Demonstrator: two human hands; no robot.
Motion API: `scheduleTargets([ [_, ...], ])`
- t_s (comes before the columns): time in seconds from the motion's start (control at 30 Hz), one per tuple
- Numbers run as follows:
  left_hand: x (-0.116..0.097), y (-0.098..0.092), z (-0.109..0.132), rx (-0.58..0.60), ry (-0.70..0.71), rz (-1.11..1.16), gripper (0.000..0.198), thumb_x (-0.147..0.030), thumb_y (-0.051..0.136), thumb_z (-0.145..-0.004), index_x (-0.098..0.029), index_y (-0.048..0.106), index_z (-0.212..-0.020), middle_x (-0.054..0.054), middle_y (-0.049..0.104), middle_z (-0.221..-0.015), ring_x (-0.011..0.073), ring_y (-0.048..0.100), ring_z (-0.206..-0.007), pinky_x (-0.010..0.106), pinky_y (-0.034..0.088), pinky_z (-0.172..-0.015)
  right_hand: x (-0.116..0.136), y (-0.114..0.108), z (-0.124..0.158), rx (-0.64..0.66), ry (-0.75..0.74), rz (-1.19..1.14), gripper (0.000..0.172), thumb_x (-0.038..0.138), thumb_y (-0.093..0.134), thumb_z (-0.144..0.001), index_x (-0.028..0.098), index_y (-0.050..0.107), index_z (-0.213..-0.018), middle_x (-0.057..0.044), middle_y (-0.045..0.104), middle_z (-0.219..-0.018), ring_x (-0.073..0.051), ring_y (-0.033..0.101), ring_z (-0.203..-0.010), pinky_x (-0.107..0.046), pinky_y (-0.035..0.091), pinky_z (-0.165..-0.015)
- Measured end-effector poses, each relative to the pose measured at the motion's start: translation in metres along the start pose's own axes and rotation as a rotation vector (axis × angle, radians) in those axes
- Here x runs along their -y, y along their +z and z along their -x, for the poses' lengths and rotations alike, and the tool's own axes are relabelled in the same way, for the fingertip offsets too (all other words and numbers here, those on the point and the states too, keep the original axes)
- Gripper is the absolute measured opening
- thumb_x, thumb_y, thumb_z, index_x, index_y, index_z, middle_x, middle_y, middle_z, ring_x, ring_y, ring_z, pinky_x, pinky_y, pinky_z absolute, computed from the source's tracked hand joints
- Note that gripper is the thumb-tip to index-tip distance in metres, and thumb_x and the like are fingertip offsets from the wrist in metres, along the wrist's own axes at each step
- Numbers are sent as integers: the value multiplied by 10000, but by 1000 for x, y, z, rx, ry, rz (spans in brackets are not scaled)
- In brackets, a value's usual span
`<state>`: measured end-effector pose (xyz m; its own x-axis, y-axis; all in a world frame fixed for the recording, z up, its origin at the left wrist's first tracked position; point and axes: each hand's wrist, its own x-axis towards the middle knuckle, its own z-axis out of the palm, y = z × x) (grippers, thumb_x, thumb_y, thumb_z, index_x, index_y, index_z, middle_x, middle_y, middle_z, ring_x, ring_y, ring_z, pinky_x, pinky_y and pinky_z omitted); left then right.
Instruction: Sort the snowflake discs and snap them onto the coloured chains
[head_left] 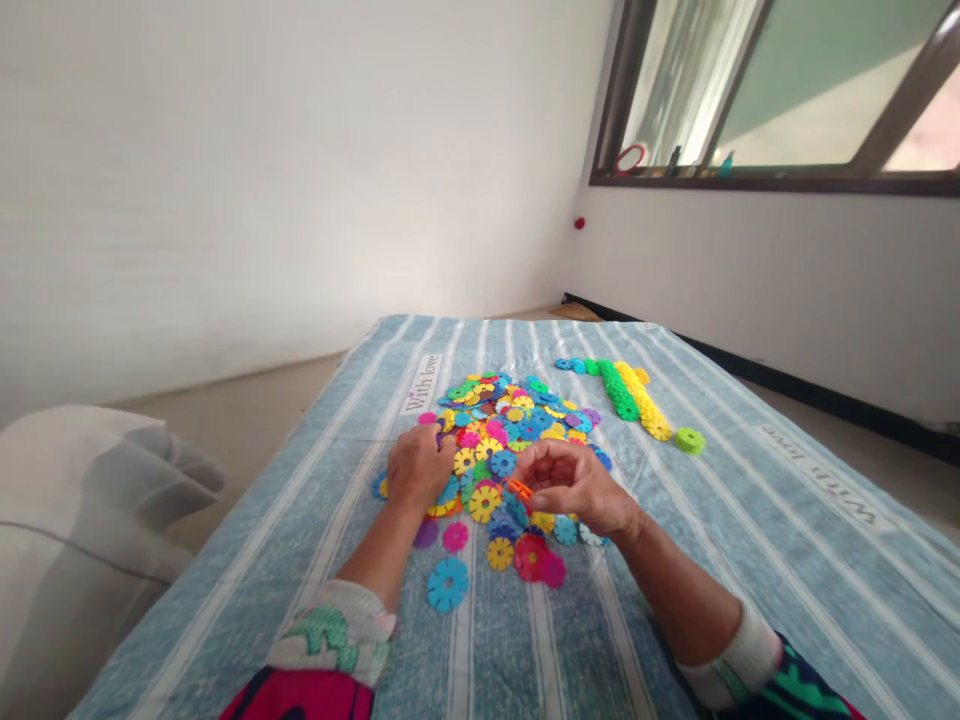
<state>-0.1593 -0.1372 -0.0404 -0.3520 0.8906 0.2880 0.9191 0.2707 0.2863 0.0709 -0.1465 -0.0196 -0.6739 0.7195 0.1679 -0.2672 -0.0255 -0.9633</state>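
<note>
A heap of flat, colourful plastic snowflake discs (510, 420) lies on a blue striped bedsheet (750, 520). My left hand (420, 468) rests palm down on the heap's left edge, fingers curled over the discs. My right hand (574, 485) hovers over the near side of the heap, fingers curled, pinching a small stack of orange discs (519, 490). Loose discs, among them a blue disc (448, 584) and a pink one, lie just in front of my hands.
Joined rows of green and yellow discs (634, 395) lie behind the heap to the right, with a single green disc (689, 440) at their end. A white pillow (82, 520) sits at the left. White walls and a window (787, 90) stand beyond the bed.
</note>
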Motion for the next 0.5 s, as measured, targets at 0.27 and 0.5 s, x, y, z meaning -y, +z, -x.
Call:
scheduleTargets([
  [0.27,7,1,-10,-3,19,-9,433,-372,396,-853,-159,644,-1137,129,698,-1125,292,630,-1049,395,487,-898,17,-75,48,-369,55,838,345,190,682,-663,181,665,-1008,-5,686,-835,-137,601,-719,-282,486,-700],
  [0.5,17,6,-18,31,30,8,505,-416,337,-863,-123,626,-1155,167,687,-1137,315,629,-1071,409,493,-903,25,-124,81,-530,219,1445,245,157,559,-713,179,688,-920,-59,674,-920,-195,602,-870,-286,420,-757],
])
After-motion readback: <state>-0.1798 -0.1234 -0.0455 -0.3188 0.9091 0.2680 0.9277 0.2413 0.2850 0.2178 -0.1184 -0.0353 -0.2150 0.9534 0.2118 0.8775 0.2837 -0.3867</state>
